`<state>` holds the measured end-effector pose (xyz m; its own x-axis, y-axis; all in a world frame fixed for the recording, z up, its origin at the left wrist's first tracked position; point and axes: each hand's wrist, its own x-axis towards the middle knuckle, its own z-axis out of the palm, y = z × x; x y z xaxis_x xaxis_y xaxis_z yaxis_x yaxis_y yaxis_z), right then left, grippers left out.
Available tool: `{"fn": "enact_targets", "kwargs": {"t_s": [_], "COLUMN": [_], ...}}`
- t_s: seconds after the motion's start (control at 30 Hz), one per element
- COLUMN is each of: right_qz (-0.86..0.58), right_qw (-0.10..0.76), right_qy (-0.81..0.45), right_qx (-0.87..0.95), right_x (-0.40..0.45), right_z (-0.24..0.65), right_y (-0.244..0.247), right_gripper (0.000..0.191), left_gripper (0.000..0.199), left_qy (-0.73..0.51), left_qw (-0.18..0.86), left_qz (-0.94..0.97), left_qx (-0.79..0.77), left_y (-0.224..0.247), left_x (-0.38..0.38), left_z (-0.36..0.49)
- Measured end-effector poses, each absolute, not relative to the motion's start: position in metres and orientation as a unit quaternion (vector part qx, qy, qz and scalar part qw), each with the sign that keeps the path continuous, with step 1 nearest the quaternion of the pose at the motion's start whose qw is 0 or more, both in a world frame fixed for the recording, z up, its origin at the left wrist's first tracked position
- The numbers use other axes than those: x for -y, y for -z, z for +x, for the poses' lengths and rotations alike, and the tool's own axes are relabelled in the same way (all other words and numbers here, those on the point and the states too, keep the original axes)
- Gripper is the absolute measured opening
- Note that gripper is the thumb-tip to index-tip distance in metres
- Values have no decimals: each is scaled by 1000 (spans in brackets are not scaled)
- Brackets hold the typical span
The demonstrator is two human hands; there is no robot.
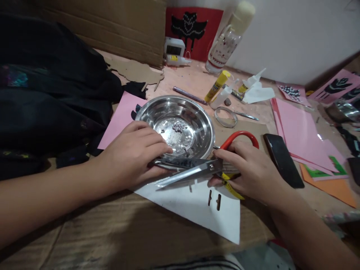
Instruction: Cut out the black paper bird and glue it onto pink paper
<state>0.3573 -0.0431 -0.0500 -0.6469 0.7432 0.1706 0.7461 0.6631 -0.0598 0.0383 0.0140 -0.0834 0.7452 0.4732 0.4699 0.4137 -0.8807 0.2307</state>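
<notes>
My right hand [242,168] grips scissors [194,170] with red and yellow handles, their blades parted and pointing left. The blades lie along the front rim of a shiny steel bowl [206,123]. My left hand [143,150] is closed over the bowl's left front rim, fingers inside and thumb outside. One blade tip runs close to its thumb, and anything small between the fingers is hidden. A little clump of purplish silver bits [177,127] lies in the bowl. White card [191,210] with two slots sits beneath the scissors and in front of the bowl.
A black phone [283,160] and pink sheets [303,131] lie to the right. Behind the bowl are a glue stick [216,86], a tape ring [225,117], a pen [190,95] and a bottle [225,45]. Black cloth [50,97] fills the left side.
</notes>
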Motion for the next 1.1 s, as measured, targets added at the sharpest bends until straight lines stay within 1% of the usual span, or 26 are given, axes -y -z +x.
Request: {"fn": "enact_targets", "kwargs": {"t_s": [0.17, 0.3, 0.43, 0.6, 0.73, 0.8, 0.87, 0.97, 1.03, 1.1], "right_qz": [-397, -380, -388, -391, -407, -438, -492, -594, -647, -672], "right_qw": [104, 108, 101, 103, 114, 136, 179, 246, 254, 231], "right_qy": [48, 62, 72, 65, 37, -9, -49, -50, -41, -60], "right_qx": [911, 917, 913, 912, 906, 889, 850, 764, 718, 701], "right_x": [43, 43, 45, 46, 47, 45, 41, 31, 21, 12], "right_z": [353, 351, 352, 356, 354, 353, 356, 370, 384, 400], "right_y": [54, 52, 52, 53, 52, 51, 51, 50, 51, 52], "right_gripper": [39, 33, 29, 24, 23, 26, 34, 44, 48, 51], "left_gripper": [40, 42, 38, 25, 24, 29, 37, 44, 42, 39], "left_qy": [-259, -259, -249, -222, -230, -242, -256, -266, -270, -274], "left_qw": [57, 61, 67, 71, 78, 79, 69, 54, 56, 63], "left_qz": [934, 934, 935, 942, 943, 939, 935, 935, 935, 934], "left_qx": [-238, -239, -243, -241, -226, -230, -235, -230, -222, -218], "left_y": [83, 82, 81, 81, 82, 83, 84, 87, 87, 88], "left_x": [-14, -12, -13, -15, -15, -14, -13, -13, -13, -13], "left_z": [38, 38, 37, 34, 34, 34, 35, 36, 36, 36]}}
